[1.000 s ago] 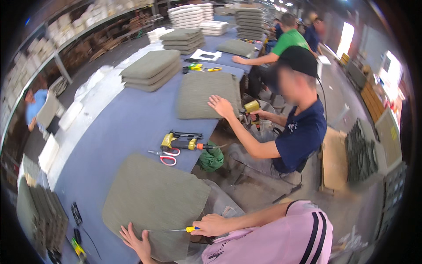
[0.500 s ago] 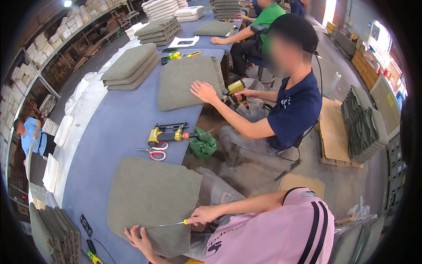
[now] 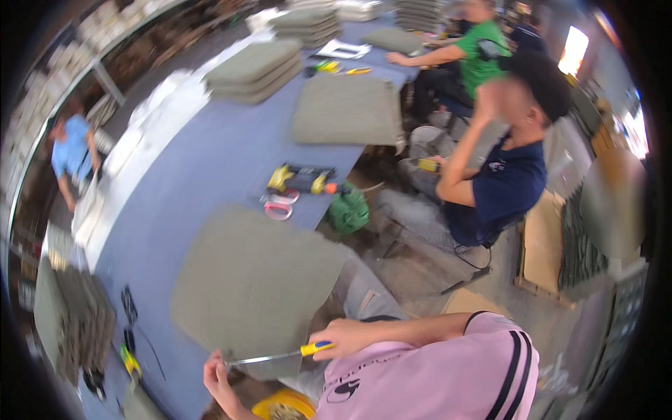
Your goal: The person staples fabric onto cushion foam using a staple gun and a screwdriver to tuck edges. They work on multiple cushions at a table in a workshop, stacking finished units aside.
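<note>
My right hand [image 3: 329, 341] grips the yellow-and-blue handle of a screwdriver [image 3: 266, 359], its long metal shaft pointing left. By the shaft's tip is my left hand [image 3: 220, 381], its thumb and fingertips drawn together; whether they pinch the tip or something small is too blurred to make out. Just beyond both hands lies a grey-green fabric-covered pad [image 3: 252, 276], partly on the blue table [image 3: 150, 245] and reaching over its edge toward my lap.
Red-handled scissors [image 3: 278, 206] and a yellow-black nail gun [image 3: 301, 180] lie beyond the pad. A co-worker in navy [image 3: 507, 182] sits to the right. Stacked pads [image 3: 255, 70] stand farther back, others [image 3: 77, 315] at left. A yellow container [image 3: 285, 406] is below my hands.
My left hand has come off the pad to the screwdriver's tip, and the shaft has left the pad's surface. The co-worker's hand has gone from a pad to their head. The view has shifted.
</note>
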The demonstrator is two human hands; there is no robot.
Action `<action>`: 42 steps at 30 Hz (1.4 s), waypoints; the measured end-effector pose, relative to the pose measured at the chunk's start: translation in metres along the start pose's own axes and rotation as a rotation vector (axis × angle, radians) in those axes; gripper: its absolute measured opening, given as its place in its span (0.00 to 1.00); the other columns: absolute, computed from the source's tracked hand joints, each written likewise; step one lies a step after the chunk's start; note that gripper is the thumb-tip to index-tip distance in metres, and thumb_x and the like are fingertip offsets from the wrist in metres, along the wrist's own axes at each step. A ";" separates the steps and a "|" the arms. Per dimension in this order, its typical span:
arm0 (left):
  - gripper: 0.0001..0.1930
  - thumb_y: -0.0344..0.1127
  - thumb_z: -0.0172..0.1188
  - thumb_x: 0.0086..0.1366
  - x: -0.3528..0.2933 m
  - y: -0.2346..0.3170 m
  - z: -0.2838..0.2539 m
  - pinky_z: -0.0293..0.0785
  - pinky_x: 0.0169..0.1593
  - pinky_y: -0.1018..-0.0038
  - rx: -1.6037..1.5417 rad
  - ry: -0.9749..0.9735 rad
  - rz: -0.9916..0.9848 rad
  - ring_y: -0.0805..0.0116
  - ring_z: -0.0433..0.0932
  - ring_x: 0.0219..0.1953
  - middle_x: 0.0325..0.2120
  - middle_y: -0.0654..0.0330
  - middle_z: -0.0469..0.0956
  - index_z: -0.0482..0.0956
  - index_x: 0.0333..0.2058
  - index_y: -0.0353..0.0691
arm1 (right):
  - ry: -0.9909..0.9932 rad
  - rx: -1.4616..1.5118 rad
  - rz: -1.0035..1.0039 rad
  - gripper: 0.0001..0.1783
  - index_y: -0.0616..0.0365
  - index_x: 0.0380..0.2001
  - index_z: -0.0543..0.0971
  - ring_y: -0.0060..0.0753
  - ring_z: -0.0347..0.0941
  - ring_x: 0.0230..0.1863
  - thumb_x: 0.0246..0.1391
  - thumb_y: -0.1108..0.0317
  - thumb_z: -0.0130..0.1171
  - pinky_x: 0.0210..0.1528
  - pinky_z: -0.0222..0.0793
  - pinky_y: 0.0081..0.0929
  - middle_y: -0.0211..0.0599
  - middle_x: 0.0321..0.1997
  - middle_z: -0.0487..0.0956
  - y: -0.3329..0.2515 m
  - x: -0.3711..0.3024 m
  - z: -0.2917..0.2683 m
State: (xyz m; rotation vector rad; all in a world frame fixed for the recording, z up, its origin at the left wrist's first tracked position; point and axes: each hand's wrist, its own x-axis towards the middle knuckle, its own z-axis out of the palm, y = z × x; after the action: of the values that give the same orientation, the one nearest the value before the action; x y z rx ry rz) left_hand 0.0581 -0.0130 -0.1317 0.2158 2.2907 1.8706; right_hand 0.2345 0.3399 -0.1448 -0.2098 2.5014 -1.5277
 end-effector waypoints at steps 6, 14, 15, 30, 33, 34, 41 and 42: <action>0.16 0.33 0.61 0.78 -0.069 -0.037 -0.041 0.66 0.74 0.59 0.169 0.337 -0.101 0.57 0.76 0.68 0.61 0.54 0.81 0.77 0.59 0.35 | 0.069 -0.106 0.066 0.28 0.45 0.61 0.80 0.58 0.86 0.37 0.63 0.49 0.72 0.39 0.82 0.47 0.46 0.41 0.89 -0.017 -0.014 -0.062; 0.30 0.31 0.59 0.75 -0.005 -0.016 -0.002 0.54 0.81 0.56 0.642 0.283 0.201 0.44 0.58 0.81 0.78 0.41 0.62 0.69 0.74 0.38 | 0.354 -0.449 0.078 0.23 0.46 0.63 0.83 0.60 0.85 0.40 0.67 0.56 0.69 0.41 0.80 0.49 0.51 0.41 0.88 -0.012 -0.008 -0.119; 0.27 0.32 0.60 0.75 0.024 0.000 0.011 0.56 0.80 0.56 0.605 0.238 0.263 0.43 0.59 0.81 0.78 0.40 0.62 0.73 0.71 0.39 | 0.321 -0.488 0.081 0.23 0.45 0.62 0.84 0.59 0.85 0.39 0.67 0.56 0.68 0.41 0.80 0.49 0.51 0.40 0.88 -0.014 -0.008 -0.125; 0.19 0.51 0.57 0.76 0.377 -0.008 0.150 0.65 0.74 0.51 0.419 0.228 0.223 0.52 0.82 0.62 0.60 0.57 0.85 0.87 0.58 0.54 | 0.004 -0.832 0.299 0.22 0.44 0.61 0.84 0.59 0.83 0.29 0.67 0.53 0.68 0.33 0.79 0.50 0.46 0.30 0.87 -0.101 0.038 -0.178; 0.20 0.53 0.57 0.75 0.356 0.013 0.162 0.73 0.68 0.55 0.410 0.090 0.229 0.52 0.84 0.58 0.53 0.60 0.89 0.88 0.56 0.56 | 0.018 -0.848 0.365 0.23 0.45 0.60 0.84 0.55 0.82 0.25 0.64 0.55 0.71 0.28 0.76 0.45 0.45 0.24 0.84 -0.095 0.029 -0.169; 0.20 0.55 0.56 0.75 0.355 0.011 0.161 0.75 0.66 0.56 0.472 0.064 0.214 0.54 0.84 0.59 0.54 0.62 0.89 0.88 0.57 0.58 | 0.012 -0.861 0.379 0.23 0.46 0.59 0.85 0.54 0.82 0.24 0.63 0.56 0.72 0.28 0.75 0.44 0.45 0.23 0.83 -0.095 0.030 -0.168; 0.21 0.57 0.56 0.75 0.357 0.004 0.158 0.80 0.60 0.57 0.519 0.126 0.220 0.53 0.88 0.53 0.50 0.63 0.91 0.89 0.57 0.58 | 0.181 -0.641 0.362 0.22 0.54 0.57 0.85 0.37 0.76 0.18 0.62 0.61 0.75 0.24 0.69 0.35 0.38 0.23 0.81 -0.041 0.009 -0.124; 0.21 0.57 0.56 0.75 0.361 0.001 0.160 0.80 0.59 0.57 0.522 0.135 0.247 0.53 0.88 0.53 0.49 0.62 0.91 0.89 0.57 0.58 | 0.237 -0.539 0.371 0.21 0.54 0.58 0.85 0.32 0.74 0.17 0.64 0.60 0.74 0.23 0.67 0.32 0.36 0.22 0.80 -0.014 -0.009 -0.108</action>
State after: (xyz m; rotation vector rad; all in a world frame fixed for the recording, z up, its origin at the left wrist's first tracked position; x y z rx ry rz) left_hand -0.2569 0.2202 -0.1782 0.4704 2.9274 1.3693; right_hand 0.2169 0.4288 -0.0838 0.3628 2.8766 -0.7588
